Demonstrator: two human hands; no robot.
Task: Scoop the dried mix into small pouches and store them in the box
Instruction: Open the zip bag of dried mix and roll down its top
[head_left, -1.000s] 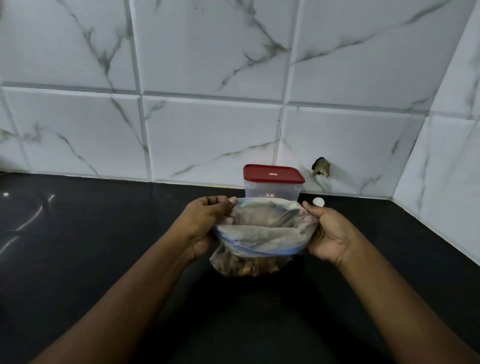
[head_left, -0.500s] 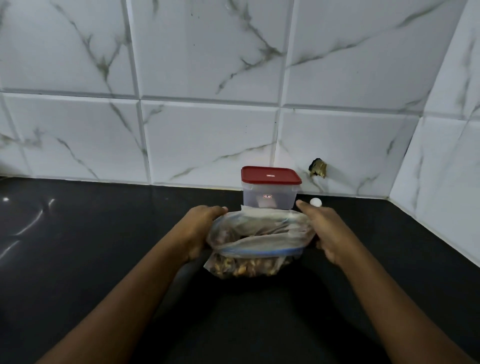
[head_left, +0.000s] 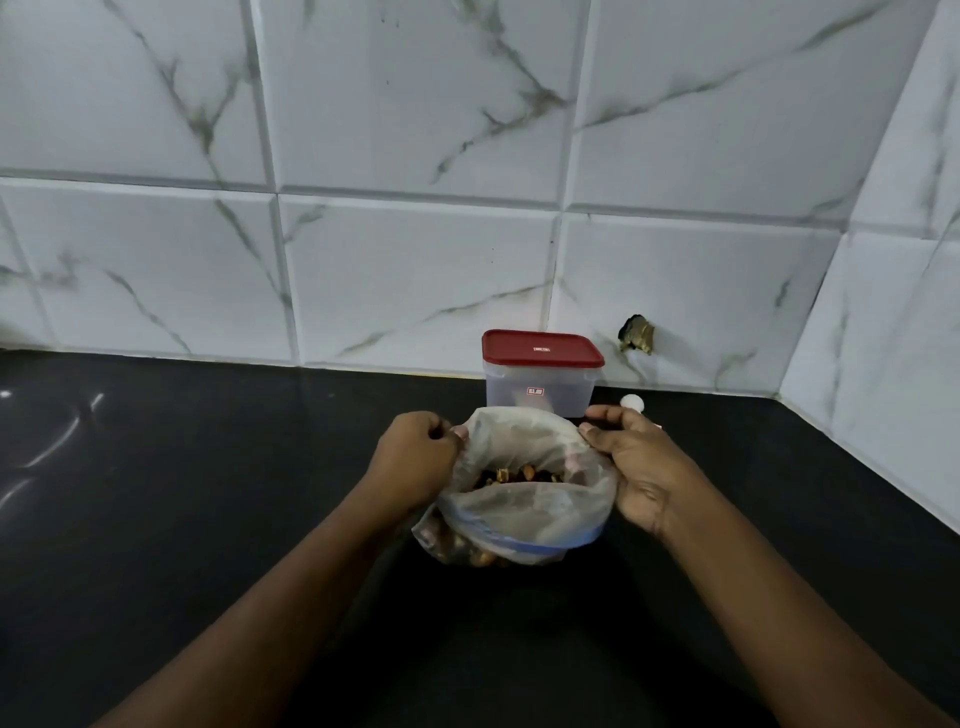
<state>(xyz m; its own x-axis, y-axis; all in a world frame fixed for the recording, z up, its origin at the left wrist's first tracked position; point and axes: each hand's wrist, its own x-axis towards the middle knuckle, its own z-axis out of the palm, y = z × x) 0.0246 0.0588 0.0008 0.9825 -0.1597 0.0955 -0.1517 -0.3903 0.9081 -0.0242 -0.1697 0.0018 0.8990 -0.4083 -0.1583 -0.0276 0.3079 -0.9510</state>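
The clear plastic zip bag (head_left: 524, 499) of brown dried mix (head_left: 519, 475) sits on the black counter (head_left: 208, 519), its mouth now pulled wide where half a second ago it lay flattened. Left hand (head_left: 415, 462) and right hand (head_left: 631, 465) each pinch its rim. Behind stands the red-lidded clear plastic box (head_left: 540, 379).

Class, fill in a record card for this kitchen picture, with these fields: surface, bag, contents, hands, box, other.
Surface: dark counter below a white marbled tile wall
Bag: clear plastic bag, mouth pulled open
Contents: brown dried mix inside the bag
Hands: left hand grips the bag's left rim; right hand pinches its right rim
Box: clear box behind the bag, red lid on
Other: small white round thing beside the box, too small to identify
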